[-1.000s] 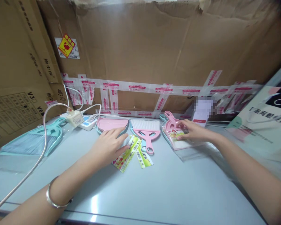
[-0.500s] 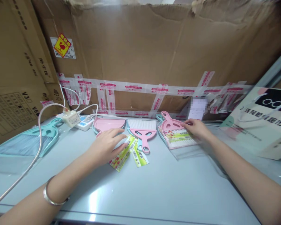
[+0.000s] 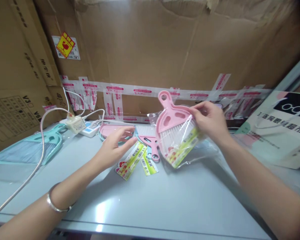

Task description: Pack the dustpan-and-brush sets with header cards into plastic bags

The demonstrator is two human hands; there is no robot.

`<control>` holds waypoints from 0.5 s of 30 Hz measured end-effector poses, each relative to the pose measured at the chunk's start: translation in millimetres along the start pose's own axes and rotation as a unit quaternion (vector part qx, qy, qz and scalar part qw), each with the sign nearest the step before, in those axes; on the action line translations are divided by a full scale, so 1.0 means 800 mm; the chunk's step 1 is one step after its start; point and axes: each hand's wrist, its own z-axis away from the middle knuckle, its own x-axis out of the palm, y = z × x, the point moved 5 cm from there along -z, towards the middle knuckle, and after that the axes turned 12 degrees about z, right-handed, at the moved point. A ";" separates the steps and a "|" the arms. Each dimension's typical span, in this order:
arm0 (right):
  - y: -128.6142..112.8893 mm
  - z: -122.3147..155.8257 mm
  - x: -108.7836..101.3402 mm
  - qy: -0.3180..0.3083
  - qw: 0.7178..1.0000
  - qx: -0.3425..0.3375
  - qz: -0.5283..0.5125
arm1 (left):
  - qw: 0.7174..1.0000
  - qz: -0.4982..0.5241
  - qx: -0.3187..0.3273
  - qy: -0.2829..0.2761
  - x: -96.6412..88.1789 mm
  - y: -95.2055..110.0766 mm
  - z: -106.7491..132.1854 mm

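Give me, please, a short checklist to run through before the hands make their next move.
1. Right hand has hold of the bagged pink brush set: ok, gripped at its upper right edge.
2. Set out of its clear bag: not ok, the plastic covers it.
3. Left hand free: ok, open, with nothing visibly held.
4. Left hand clear of the loose pink dustpan: cannot tell, it overlaps it in view.
5. Two printed cards on the table: ok, both lying there.
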 end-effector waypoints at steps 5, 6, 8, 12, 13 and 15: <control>-0.067 0.001 0.051 -0.070 0.994 -0.065 -0.061 | 0.981 0.168 -0.090 -0.032 0.019 -0.020 -0.013; -0.076 0.001 0.063 -0.074 0.992 -0.077 -0.067 | 0.974 0.195 -0.109 -0.028 0.020 -0.026 -0.015; -0.088 0.002 0.089 -0.087 0.989 -0.089 -0.077 | 0.960 0.231 -0.156 0.015 0.016 -0.041 -0.017; -0.095 0.011 0.134 -0.124 0.985 -0.076 -0.095 | 0.926 0.284 -0.217 0.117 0.000 -0.067 -0.015; -0.096 0.015 0.134 -0.109 0.986 -0.082 -0.092 | 0.919 0.300 -0.222 0.130 -0.004 -0.070 -0.014; -0.102 0.030 0.113 -0.034 0.989 -0.119 -0.078 | 0.905 0.328 -0.224 0.153 -0.010 -0.071 -0.013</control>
